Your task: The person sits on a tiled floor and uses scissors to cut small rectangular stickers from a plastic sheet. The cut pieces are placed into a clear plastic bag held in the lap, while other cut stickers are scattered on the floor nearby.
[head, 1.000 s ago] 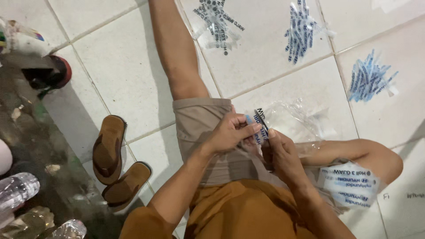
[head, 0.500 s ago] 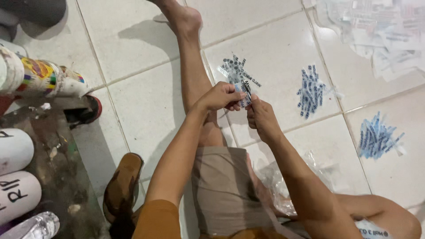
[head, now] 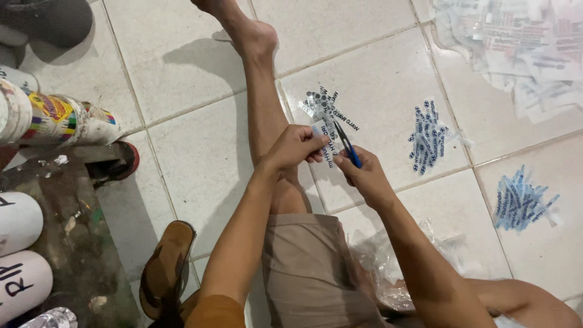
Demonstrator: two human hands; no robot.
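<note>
I sit on a white tiled floor with one leg stretched out. My left hand [head: 296, 147] pinches a small printed plastic strip [head: 322, 136] over the near pile of cut strips [head: 328, 108]. My right hand [head: 364, 176] grips blue-handled scissors [head: 347, 146], whose blades meet the strip. Two more heaps of blue printed strips lie to the right, one in the middle [head: 428, 136] and one farther right [head: 519, 197].
Uncut printed plastic sheets [head: 522, 42] are stacked at the top right. A crumpled clear bag [head: 395, 261] lies by my thigh. Brown sandals [head: 165, 267] rest at the lower left. Painted cylinders [head: 54, 118] and a dark wet strip of floor [head: 67, 243] fill the left edge.
My hands moved from my lap out over the floor by the strip pile. The view tilted forward, so the piles and sheet stack show closer.
</note>
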